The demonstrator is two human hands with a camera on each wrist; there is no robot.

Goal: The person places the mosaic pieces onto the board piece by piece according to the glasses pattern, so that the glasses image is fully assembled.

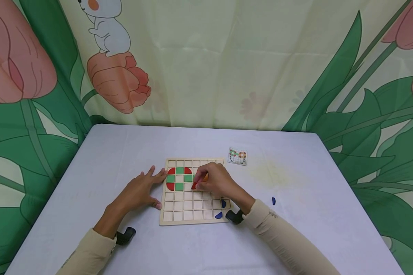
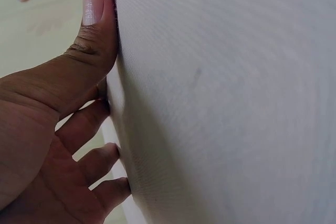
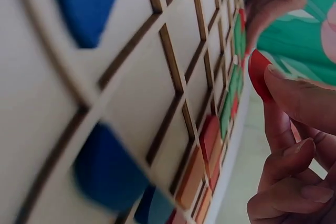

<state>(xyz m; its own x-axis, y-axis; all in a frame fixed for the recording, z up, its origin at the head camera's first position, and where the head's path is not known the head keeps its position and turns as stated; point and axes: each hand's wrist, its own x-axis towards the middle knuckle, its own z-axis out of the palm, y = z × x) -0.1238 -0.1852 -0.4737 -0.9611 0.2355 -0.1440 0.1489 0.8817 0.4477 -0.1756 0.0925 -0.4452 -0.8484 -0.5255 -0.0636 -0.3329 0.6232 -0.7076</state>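
Observation:
A wooden grid board (image 1: 178, 206) lies on the table, with red and green pieces filling squares at its upper left. My right hand (image 1: 215, 178) pinches a red rounded piece (image 3: 258, 74) between thumb and finger above the board. In the right wrist view the piece is raised off the grid. The left hand (image 1: 141, 191), fingers spread, touches the board's left edge; its thumb (image 2: 94, 14) rests against the side of the board. Orange pieces (image 3: 190, 178) sit in the grid, partly hidden by my right hand in the head view.
Two blue pieces, one of them (image 1: 218, 215), lie at the board's lower right. Another blue piece (image 1: 273, 201) is on the white tablecloth (image 1: 313, 229) to the right. A small pattern card (image 1: 237, 156) lies behind the board. A printed curtain (image 1: 206, 76) hangs behind the table.

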